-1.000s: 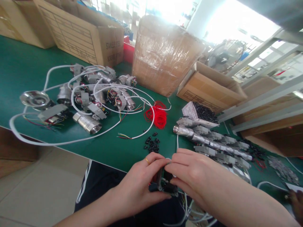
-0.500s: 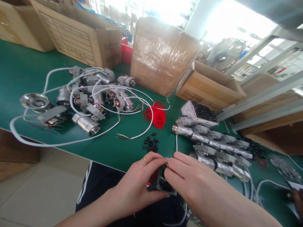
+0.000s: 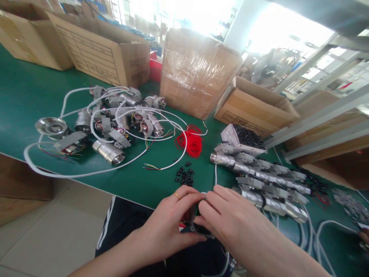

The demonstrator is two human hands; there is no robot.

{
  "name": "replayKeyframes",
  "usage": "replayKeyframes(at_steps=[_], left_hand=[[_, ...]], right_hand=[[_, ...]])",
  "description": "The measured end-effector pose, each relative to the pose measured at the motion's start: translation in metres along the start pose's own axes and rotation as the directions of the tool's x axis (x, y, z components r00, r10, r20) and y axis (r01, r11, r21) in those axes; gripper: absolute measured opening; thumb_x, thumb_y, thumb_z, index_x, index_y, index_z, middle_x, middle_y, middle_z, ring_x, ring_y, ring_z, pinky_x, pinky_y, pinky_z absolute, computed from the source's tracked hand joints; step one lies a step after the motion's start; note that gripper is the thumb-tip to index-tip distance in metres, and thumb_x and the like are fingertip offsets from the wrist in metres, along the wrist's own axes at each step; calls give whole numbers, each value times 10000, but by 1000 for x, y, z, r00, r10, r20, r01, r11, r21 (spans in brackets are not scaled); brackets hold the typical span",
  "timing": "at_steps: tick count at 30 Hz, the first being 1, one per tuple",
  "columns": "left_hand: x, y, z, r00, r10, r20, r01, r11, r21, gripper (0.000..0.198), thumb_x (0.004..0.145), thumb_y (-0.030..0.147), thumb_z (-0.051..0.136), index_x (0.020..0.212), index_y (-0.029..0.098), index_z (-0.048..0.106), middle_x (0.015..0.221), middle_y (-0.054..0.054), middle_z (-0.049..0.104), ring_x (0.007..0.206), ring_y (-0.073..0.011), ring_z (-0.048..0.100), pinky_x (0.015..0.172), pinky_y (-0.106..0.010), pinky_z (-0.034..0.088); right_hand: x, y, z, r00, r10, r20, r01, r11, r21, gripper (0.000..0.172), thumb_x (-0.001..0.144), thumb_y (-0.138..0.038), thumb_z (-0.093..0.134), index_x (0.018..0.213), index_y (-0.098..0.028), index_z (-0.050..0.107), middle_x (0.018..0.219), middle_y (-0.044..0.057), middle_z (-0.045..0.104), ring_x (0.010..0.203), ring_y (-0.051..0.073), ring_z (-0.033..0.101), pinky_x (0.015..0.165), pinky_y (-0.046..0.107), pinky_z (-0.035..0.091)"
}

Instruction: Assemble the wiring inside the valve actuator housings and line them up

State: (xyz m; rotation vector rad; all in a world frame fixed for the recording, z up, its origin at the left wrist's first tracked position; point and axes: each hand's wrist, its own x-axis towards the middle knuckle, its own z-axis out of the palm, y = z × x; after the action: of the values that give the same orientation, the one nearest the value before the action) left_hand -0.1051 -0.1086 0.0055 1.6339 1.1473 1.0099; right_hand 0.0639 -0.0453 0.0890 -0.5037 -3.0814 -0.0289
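Low in the head view, at the front edge of the bench, my left hand [image 3: 170,219] is closed around a small grey housing [image 3: 190,227], thumb below and fingers on top. My right hand [image 3: 227,215] is pinched at the housing's open side, its fingertips bent inward. What those fingertips hold is hidden behind the hand. A dark inside and a bit of red show between the hands. Just beyond them lie several small black plastic parts [image 3: 185,175] and a bundle of red wire [image 3: 190,142].
Metal valve bodies with grey housings [image 3: 109,152] and white cables lie piled at left. More stand in rows [image 3: 259,173] at right. Behind them are a box of black parts [image 3: 245,137], a wrapped carton [image 3: 198,73] and open cartons [image 3: 95,50]. A person's hand [image 3: 364,234] shows at far right.
The view has shifted slightly, moving the left pile a little rightward. My right fingers have curled farther over the housing, hiding more of its inside. My left hand keeps its hold.
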Motion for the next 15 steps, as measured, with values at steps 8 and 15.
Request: replayKeyframes(at_steps=[8, 15], left_hand=[[1, -4, 0, 1000, 12, -3, -12, 1000, -25, 614, 758, 204, 862, 1306, 226, 585, 1276, -88, 601, 1114, -253, 651, 963, -358, 561], [2, 2, -1, 1000, -8, 12, 8, 1000, -11, 608, 744, 191, 874, 1283, 216, 594, 1267, -75, 598, 1148, -259, 633, 998, -359, 538]], right_hand=[[-7, 6, -18, 1000, -29, 13, 25, 971, 239, 256, 854, 53, 530, 914, -172, 637, 926, 65, 682, 820, 208, 608, 778, 321, 538], [3, 2, -22, 999, -33, 31, 32, 998, 48, 257, 759, 80, 650, 866, -154, 643, 908, 65, 684, 798, 226, 626, 717, 330, 543]])
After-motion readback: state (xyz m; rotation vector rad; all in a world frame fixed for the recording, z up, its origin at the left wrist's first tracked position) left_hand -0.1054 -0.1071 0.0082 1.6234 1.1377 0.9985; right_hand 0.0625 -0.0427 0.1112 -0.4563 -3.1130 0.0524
